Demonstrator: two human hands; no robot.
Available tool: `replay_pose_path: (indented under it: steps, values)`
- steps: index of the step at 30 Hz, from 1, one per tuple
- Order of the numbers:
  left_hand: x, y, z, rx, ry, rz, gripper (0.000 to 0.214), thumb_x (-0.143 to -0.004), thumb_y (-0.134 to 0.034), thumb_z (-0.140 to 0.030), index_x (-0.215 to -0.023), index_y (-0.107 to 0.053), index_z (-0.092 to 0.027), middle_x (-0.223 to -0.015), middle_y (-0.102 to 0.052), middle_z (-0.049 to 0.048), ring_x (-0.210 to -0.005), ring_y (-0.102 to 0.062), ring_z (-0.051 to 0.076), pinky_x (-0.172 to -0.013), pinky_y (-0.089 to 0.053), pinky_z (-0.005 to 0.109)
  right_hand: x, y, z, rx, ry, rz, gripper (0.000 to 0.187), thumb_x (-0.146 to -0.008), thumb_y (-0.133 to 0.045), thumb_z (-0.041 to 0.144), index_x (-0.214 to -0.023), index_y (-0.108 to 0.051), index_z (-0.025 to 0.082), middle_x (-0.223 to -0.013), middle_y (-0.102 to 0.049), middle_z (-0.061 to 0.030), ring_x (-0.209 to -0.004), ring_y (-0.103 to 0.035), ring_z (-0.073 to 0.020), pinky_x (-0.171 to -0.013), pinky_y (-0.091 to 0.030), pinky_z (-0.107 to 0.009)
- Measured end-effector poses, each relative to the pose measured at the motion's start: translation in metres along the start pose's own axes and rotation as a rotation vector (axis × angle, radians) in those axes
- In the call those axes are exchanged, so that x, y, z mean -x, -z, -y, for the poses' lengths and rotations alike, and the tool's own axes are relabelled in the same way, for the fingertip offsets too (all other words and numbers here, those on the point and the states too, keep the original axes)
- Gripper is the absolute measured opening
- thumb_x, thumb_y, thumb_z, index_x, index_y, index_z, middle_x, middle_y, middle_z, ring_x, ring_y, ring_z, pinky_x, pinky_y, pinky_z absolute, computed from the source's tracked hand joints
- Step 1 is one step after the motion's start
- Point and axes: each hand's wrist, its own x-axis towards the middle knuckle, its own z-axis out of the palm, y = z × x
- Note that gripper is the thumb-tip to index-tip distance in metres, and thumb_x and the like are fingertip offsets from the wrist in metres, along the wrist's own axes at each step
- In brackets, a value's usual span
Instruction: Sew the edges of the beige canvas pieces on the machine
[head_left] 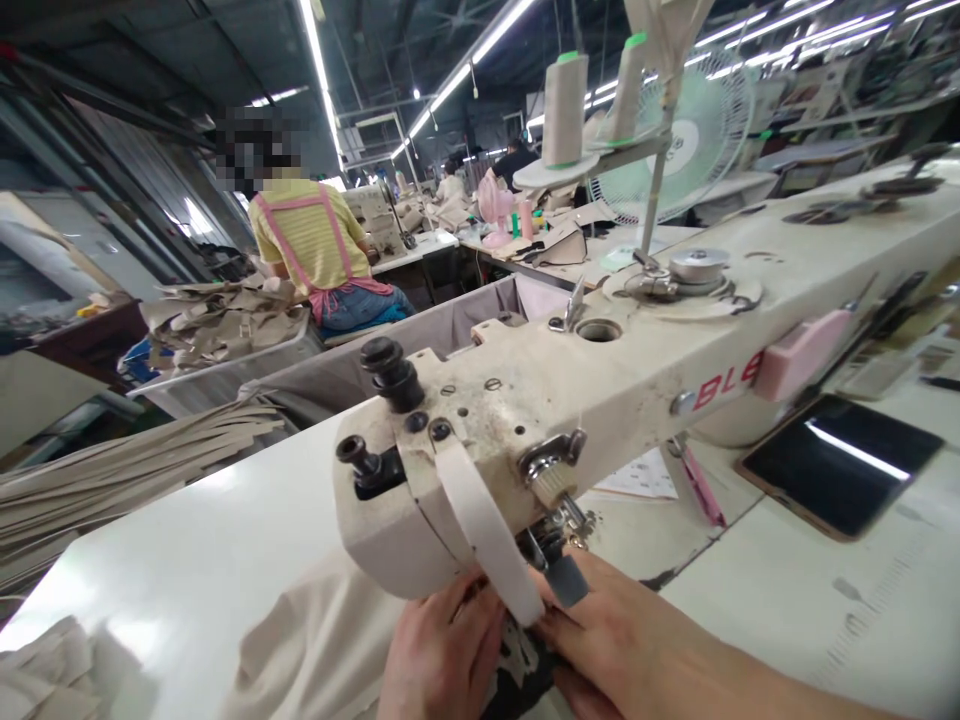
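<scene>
both hands sit low under the sewing machine head (480, 450). the left hand (442, 655) lies palm down, fingers together, pressing the beige fabric (315, 640) on the worktop (187, 540). the right hand (622, 645) reaches in from the right, fingers together, their tips at the needle area.

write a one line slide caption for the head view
Both hands, left hand and right hand, press beige fabric under the head of a worn sewing machine.
</scene>
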Motion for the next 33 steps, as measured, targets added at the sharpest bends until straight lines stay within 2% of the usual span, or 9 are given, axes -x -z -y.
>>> replay_pose_path:
  steps: [3,8,11,13,16,20,26,30,33]
  values:
    - [0.005,-0.003,0.005,0.051,0.091,0.014,0.020,-0.083,-0.052,-0.019,-0.091,-0.068,-0.027,-0.084,-0.072,0.0017,-0.076,-0.068,0.015,-0.068,-0.055,0.023,0.002,-0.001,-0.001,-0.019,-0.001,-0.036,0.036,-0.079,-0.053,0.009,-0.114,-0.059,0.015,-0.114,-0.061,-0.0117,-0.112,-0.052,-0.0252,-0.102,-0.041,-0.038]
    - [0.012,-0.011,0.011,0.147,0.257,0.090,0.017,-0.078,-0.055,-0.020,-0.083,-0.069,-0.026,-0.086,-0.075,0.0003,-0.084,-0.071,0.018,-0.071,-0.056,0.023,0.003,-0.002,-0.003,-0.004,0.005,-0.051,0.034,-0.080,-0.053,0.010,-0.113,-0.060,0.014,-0.109,-0.061,-0.0129,-0.110,-0.052,-0.0272,-0.100,-0.041,-0.041]
    - [0.012,-0.012,0.012,0.131,0.294,0.137,0.015,-0.076,-0.056,-0.020,-0.076,-0.070,-0.025,-0.078,-0.075,0.0001,-0.072,-0.070,0.016,-0.066,-0.056,0.022,0.004,-0.003,-0.004,-0.008,0.004,-0.062,0.034,-0.079,-0.054,0.011,-0.113,-0.060,0.014,-0.111,-0.061,-0.0137,-0.110,-0.051,-0.0271,-0.100,-0.041,-0.040]
    - [0.012,-0.013,0.012,0.079,0.268,0.131,0.016,-0.077,-0.056,-0.021,-0.071,-0.070,-0.024,-0.076,-0.075,0.0020,-0.068,-0.070,0.016,-0.063,-0.055,0.022,0.004,-0.004,-0.004,-0.013,-0.009,-0.055,0.035,-0.078,-0.054,0.010,-0.113,-0.060,0.014,-0.112,-0.060,-0.0135,-0.111,-0.051,-0.0268,-0.100,-0.041,-0.039]
    - [0.011,-0.012,0.013,-0.012,0.153,0.059,0.021,-0.080,-0.053,-0.020,-0.072,-0.072,-0.023,-0.083,-0.076,0.0055,-0.078,-0.072,0.018,-0.060,-0.055,0.020,0.003,-0.005,-0.004,-0.008,-0.030,-0.011,0.034,-0.077,-0.055,0.010,-0.111,-0.061,0.013,-0.112,-0.061,-0.0139,-0.111,-0.051,-0.0265,-0.102,-0.040,-0.038]
    - [0.011,-0.011,0.016,-0.087,0.010,0.042,0.020,-0.082,-0.053,-0.019,-0.084,-0.073,-0.022,-0.083,-0.075,0.0067,-0.077,-0.072,0.018,-0.069,-0.057,0.023,0.001,-0.003,-0.003,-0.013,-0.036,-0.015,0.036,-0.077,-0.054,0.011,-0.113,-0.059,0.014,-0.112,-0.061,-0.0126,-0.110,-0.052,-0.0262,-0.102,-0.040,-0.038]
    - [0.008,-0.009,0.010,-0.027,0.092,0.025,0.019,-0.084,-0.052,-0.023,-0.082,-0.071,-0.024,-0.087,-0.074,0.0047,-0.081,-0.070,0.018,-0.076,-0.057,0.028,0.001,-0.003,-0.003,-0.034,-0.030,-0.022,0.036,-0.077,-0.054,0.011,-0.112,-0.059,0.013,-0.111,-0.060,-0.0134,-0.110,-0.050,-0.0270,-0.103,-0.038,-0.040]
    - [0.005,-0.008,0.005,0.024,0.107,0.014,0.019,-0.081,-0.051,-0.015,-0.081,-0.068,-0.023,-0.083,-0.073,0.0023,-0.077,-0.070,0.016,-0.067,-0.055,0.022,0.005,-0.005,-0.009,-0.084,-0.003,-0.086,0.036,-0.075,-0.053,0.006,-0.109,-0.059,0.012,-0.111,-0.058,-0.0126,-0.108,-0.049,-0.0243,-0.100,-0.040,-0.036]
    - [0.001,-0.007,0.003,0.036,0.122,0.012,0.018,-0.079,-0.052,-0.011,-0.075,-0.065,-0.023,-0.077,-0.070,0.0009,-0.069,-0.068,0.014,-0.059,-0.052,0.020,0.009,-0.006,-0.013,-0.089,-0.012,-0.188,0.035,-0.074,-0.051,0.002,-0.106,-0.060,0.010,-0.113,-0.055,-0.0131,-0.112,-0.044,-0.0238,-0.105,-0.033,-0.037]
